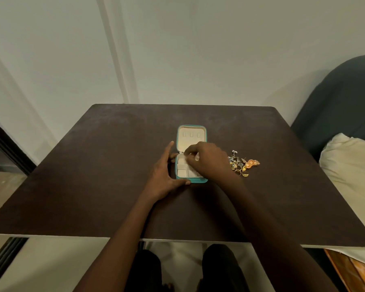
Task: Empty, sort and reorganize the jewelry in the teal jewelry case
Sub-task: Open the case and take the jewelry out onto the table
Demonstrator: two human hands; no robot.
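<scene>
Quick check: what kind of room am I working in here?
Probably a bedroom or living room at home: a dark table against a plain wall, a cream pillow on a dark padded chair or headboard beside it.

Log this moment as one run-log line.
case open | left hand braces case | right hand over tray, fingers pinched, contents unclear | jewelry pile on table, right of case

**Teal case open, jewelry heaped beside it**

The teal jewelry case lies open, its lid flat on the far side showing a cream lining with three small tabs. The near half holds cream compartments. To its right, apart from it, a pile of gold and silver jewelry rests.
</scene>
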